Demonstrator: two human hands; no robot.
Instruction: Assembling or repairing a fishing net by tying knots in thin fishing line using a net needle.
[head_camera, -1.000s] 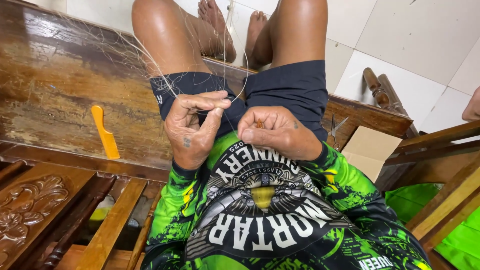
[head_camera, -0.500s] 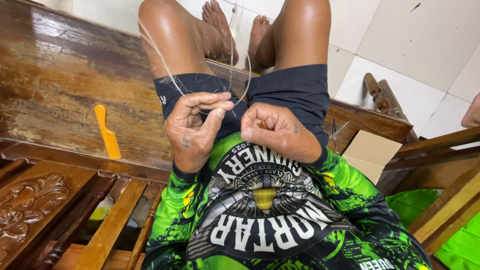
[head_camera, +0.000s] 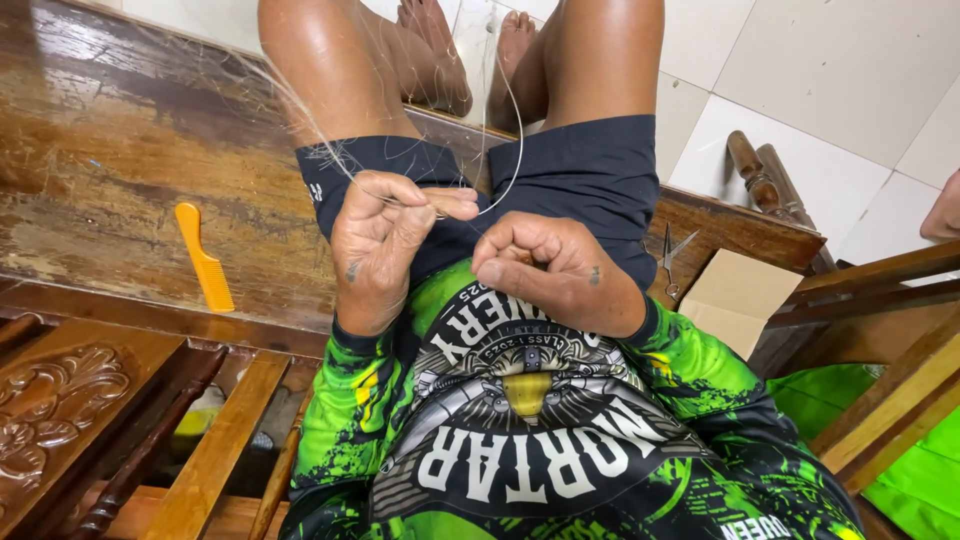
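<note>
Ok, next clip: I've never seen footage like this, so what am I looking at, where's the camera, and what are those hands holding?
There is no machine here. The one picture comes from a camera worn on a person's head, looking down at their own lap and bare legs as they sit on a worn dark wooden bench. The left hand pinches a thin, pale, nearly clear thread between thumb and fingers; the thread loops up over the shorts. The right hand is closed in a fist beside it; whether it grips the thread too is hidden. On the bench lies an orange plastic comb. To the right sit small metal scissors and a plain cardboard box.
</note>
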